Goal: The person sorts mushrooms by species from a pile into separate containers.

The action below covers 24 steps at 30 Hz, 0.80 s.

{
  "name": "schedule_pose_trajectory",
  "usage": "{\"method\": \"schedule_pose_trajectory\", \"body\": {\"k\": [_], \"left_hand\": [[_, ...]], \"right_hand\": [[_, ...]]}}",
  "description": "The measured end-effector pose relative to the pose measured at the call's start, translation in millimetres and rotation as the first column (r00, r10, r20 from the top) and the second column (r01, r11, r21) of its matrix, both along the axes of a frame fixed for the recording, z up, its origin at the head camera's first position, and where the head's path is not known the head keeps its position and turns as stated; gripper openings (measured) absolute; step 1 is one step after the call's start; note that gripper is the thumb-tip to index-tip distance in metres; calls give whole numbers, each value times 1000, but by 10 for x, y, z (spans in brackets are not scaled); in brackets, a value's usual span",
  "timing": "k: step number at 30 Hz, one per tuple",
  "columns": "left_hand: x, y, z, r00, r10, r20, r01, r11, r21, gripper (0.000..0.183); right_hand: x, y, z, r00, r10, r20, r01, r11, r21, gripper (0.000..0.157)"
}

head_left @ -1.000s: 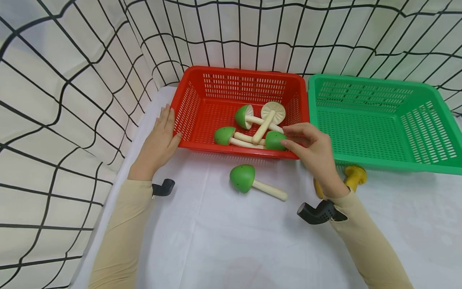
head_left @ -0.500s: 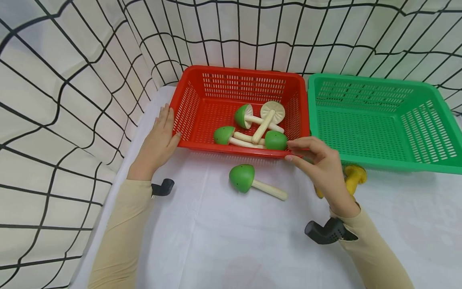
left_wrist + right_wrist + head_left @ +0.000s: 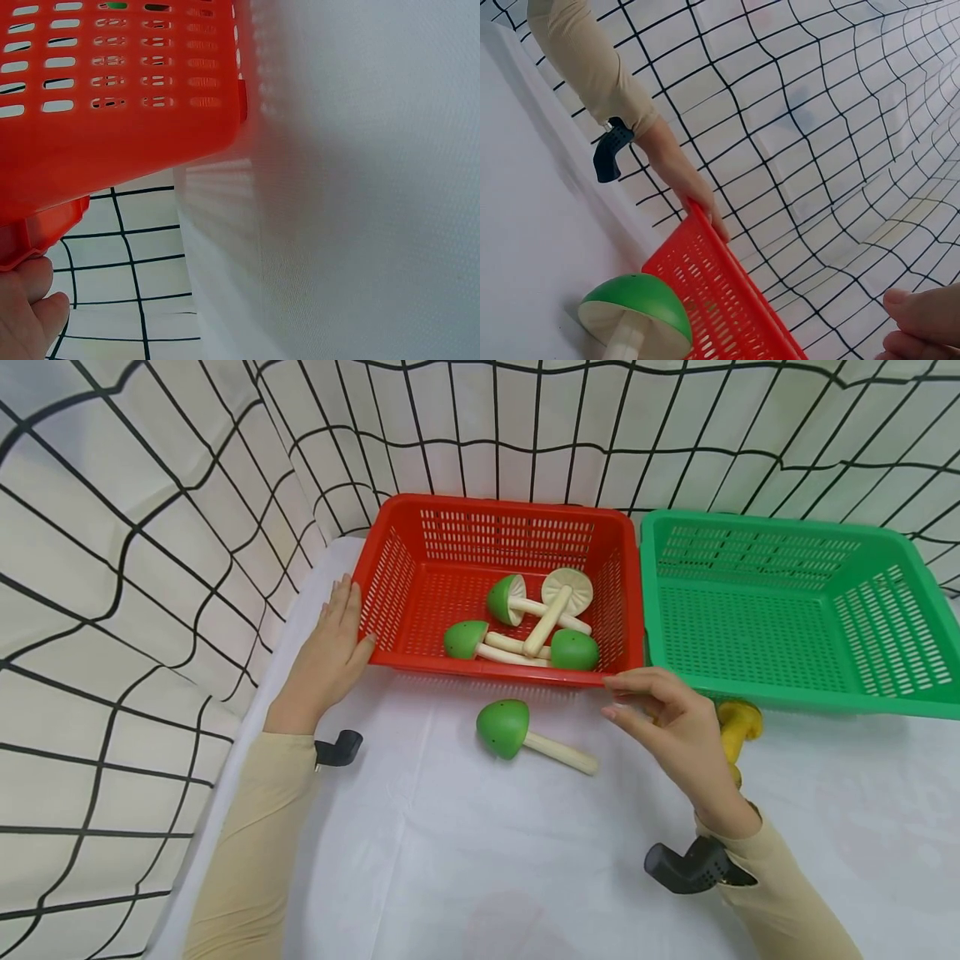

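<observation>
My left hand [image 3: 321, 656] rests along the left rim of a red plastic basket [image 3: 502, 670], fingers fairly straight and thumb by the front corner. Several toy mushrooms with green caps and pale stems lie in the basket, one of them a mushroom [image 3: 574, 650] near its front right corner. Just outside that corner is my right hand [image 3: 675, 739], holding nothing, with thumb and fingers apart. Another green-capped mushroom [image 3: 504, 729] lies on the white cloth in front. In the right wrist view, its green cap [image 3: 649, 304] stands large beside the basket.
A green basket [image 3: 795, 697] stands right of the red one. Yellow mushroom-shaped pieces [image 3: 738, 727] lie in front of it, partly hidden by my right hand. A black wire grid [image 3: 525, 452] with white cloth behind it closes the back and left side.
My right hand has let go of the green-capped mushroom in the red basket's front right corner and drawn back toward me and to the right. The left hand keeps its place.
</observation>
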<state>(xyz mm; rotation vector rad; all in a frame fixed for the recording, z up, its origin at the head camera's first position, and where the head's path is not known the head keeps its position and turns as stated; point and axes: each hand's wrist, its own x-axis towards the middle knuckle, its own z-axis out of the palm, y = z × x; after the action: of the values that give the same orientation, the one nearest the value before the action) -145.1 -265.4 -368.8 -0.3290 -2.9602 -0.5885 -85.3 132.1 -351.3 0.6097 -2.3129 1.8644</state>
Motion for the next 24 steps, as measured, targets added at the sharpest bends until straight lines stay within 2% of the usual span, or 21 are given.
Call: {"method": "schedule_pose_trajectory", "body": {"k": [7, 13, 18, 24], "left_hand": [[5, 4, 12, 1000, -2, 1, 2, 1000, 2, 64], [4, 9, 25, 1000, -3, 1, 3, 1000, 0, 64], [8, 4, 31, 1000, -2, 4, 2, 1000, -1, 64], [12, 1, 23, 1000, -2, 12, 2, 1000, -1, 64]], "right_hand": [[58, 11, -58, 999, -19, -29, 20, 998, 55, 32], [118, 33, -146, 1000, 10, -15, -9, 998, 68, 33], [152, 50, -280, 1000, 2, 0, -2, 989, 145, 30], [172, 49, -456, 998, 19, 56, -30, 977, 210, 26]]}}
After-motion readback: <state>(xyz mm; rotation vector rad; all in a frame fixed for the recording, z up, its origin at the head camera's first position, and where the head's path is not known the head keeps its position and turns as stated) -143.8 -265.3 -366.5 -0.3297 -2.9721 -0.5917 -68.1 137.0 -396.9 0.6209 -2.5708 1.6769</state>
